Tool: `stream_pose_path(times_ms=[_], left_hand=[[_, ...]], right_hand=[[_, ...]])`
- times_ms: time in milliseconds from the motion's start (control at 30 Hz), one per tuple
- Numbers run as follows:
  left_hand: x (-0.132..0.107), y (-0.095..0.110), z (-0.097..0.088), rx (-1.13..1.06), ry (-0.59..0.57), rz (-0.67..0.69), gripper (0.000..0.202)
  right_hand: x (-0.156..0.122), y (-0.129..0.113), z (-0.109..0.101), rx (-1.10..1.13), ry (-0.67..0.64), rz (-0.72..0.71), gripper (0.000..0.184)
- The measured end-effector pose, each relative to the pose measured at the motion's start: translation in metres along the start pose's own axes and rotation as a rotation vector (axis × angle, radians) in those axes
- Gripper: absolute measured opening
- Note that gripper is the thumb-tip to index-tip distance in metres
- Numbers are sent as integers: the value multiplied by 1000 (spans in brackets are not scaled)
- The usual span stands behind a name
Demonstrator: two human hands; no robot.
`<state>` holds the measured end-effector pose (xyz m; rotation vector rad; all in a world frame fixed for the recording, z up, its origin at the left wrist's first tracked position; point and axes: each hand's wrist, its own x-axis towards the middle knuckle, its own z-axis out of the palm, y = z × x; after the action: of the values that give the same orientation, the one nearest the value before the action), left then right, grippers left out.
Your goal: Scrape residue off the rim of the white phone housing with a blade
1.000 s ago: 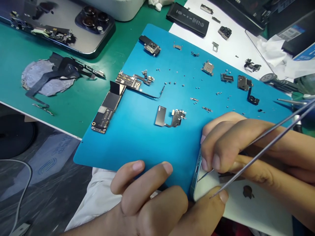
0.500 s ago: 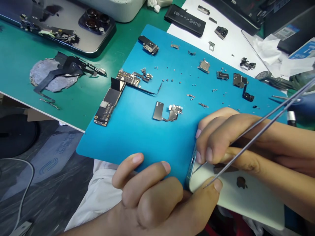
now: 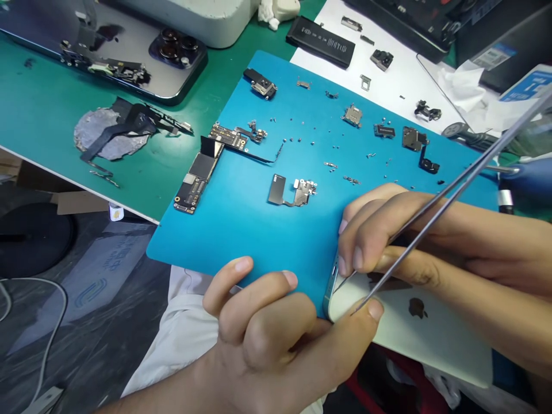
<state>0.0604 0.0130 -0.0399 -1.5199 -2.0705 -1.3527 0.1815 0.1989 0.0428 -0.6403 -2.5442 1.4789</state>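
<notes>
A pale phone housing (image 3: 448,339) with a dark apple logo lies tilted at the lower right, its bottom edge with the port facing left. My left hand (image 3: 276,339) grips that end, thumb on the back and the other fingers curled, their undersides hidden. My right hand (image 3: 375,230) rests over the same end, closed around metal tweezers (image 3: 431,221). One tweezer tip is at the housing's edge; the other lies beside my left thumb. The tweezer arms are spread, with nothing visible between the tips.
A blue mat (image 3: 241,224) carries a logic board (image 3: 200,172), a flex part (image 3: 297,192), several screws and small parts. Behind are a battery (image 3: 321,41) on white paper and a grey phone back (image 3: 129,34). A blue-handled tool (image 3: 528,178) lies at right.
The whole view has shifted slightly, with the mat's left side appearing further right. Both hands keep nearly the same grip; the tweezer arms look closer together.
</notes>
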Motion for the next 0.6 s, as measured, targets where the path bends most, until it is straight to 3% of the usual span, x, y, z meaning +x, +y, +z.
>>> stream_pose_path(times_ms=[233, 400, 600], left_hand=[[3, -1, -2, 6, -45, 32, 48], [4, 1, -1, 13, 43, -26, 52], [2, -6, -9, 24, -118, 88, 44]], right_hand=[[-2, 2, 1, -4, -28, -3, 8], [-3, 0, 1, -23, 30, 2, 9], [0, 0, -1, 18, -8, 13, 8]])
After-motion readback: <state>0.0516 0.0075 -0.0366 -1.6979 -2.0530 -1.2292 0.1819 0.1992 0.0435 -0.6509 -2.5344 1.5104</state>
